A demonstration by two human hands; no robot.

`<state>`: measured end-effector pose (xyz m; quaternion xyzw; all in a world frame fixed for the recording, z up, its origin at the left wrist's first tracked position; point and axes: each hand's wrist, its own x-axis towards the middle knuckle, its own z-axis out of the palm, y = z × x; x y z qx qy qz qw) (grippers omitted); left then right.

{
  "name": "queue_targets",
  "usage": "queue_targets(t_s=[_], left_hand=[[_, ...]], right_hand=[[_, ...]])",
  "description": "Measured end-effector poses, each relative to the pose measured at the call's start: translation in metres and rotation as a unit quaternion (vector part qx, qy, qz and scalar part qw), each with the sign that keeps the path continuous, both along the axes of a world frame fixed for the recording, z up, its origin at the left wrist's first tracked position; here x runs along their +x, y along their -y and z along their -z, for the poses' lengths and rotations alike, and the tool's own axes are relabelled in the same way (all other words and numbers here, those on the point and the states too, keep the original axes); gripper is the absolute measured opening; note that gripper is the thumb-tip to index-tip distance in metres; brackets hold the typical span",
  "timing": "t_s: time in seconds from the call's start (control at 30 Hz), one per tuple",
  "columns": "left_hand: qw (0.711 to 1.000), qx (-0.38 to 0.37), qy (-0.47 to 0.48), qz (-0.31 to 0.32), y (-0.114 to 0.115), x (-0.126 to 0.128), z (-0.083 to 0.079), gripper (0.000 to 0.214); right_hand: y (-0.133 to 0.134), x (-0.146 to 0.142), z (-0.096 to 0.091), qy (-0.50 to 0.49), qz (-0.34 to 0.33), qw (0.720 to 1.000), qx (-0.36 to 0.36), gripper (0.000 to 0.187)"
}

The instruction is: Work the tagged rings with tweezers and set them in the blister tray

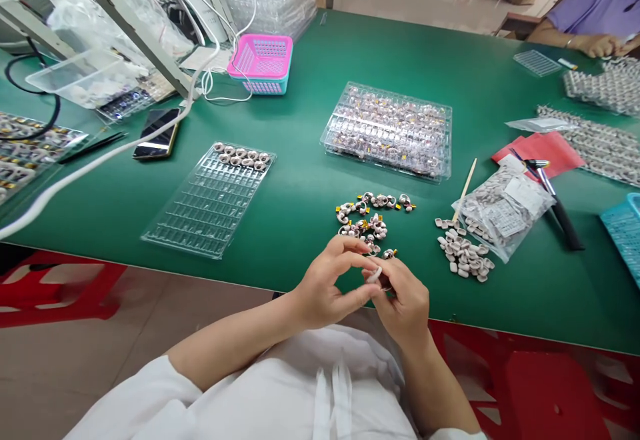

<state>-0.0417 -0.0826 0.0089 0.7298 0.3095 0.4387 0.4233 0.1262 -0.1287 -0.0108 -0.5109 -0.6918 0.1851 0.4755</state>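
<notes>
Near the table's front edge, my left hand [327, 285] and my right hand [404, 297] meet around a small whitish curved plastic part [374, 275]. My left thumb and index finger pinch it from the left; my right fingers grip it from the other side and hide much of it. Just beyond them lies a loose group of similar curved parts [359, 228] with yellow tabs. To the right is a heap of small beige caps [465, 257]. On the left, a clear compartment tray [200, 203] holds several round parts in its far rows.
A filled clear tray stack [389, 130] stands mid-table. At right lie a bag of caps [507, 207], a wooden stick [465, 187], a black-handled tool [563, 217] and a blue basket [625, 233]. A phone [157, 135], white cable and pink basket [263, 60] are at left. Another person's hand [597, 45] works far right.
</notes>
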Motion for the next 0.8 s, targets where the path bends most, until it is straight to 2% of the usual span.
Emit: queue_targets(t_s=[0.1,0.17,0.3,0.4,0.47,0.53,0.8], left_hand=[[0.998,-0.052,0.011,-0.026,0.000,0.000,-0.003,0.007],[0.988,-0.151,0.025,-0.020,-0.001,0.000,-0.005,0.008],[0.924,-0.374,0.078,0.014,-0.006,0.000,-0.005,0.022],[0.878,-0.458,0.119,0.070,-0.008,0.000,0.002,0.028],[0.852,-0.493,0.139,0.107,-0.008,-0.001,0.006,0.029],[0.839,-0.509,0.148,0.121,-0.008,-0.002,0.008,0.028],[0.831,-0.514,0.153,0.150,-0.006,-0.003,-0.004,0.036]], right_hand=[[-0.001,0.002,0.002,0.062,0.029,0.996,0.053,0.030],[-0.001,0.003,0.003,0.108,0.040,0.990,0.085,0.037],[-0.001,0.001,0.000,0.147,0.048,0.981,0.116,0.049],[-0.001,0.000,-0.001,0.133,0.034,0.984,0.117,0.050],[0.000,0.000,0.000,0.115,0.022,0.987,0.111,0.048],[0.000,0.001,0.000,0.091,0.009,0.990,0.110,0.047],[0.002,-0.001,0.000,0.063,0.001,0.991,0.122,0.046]])
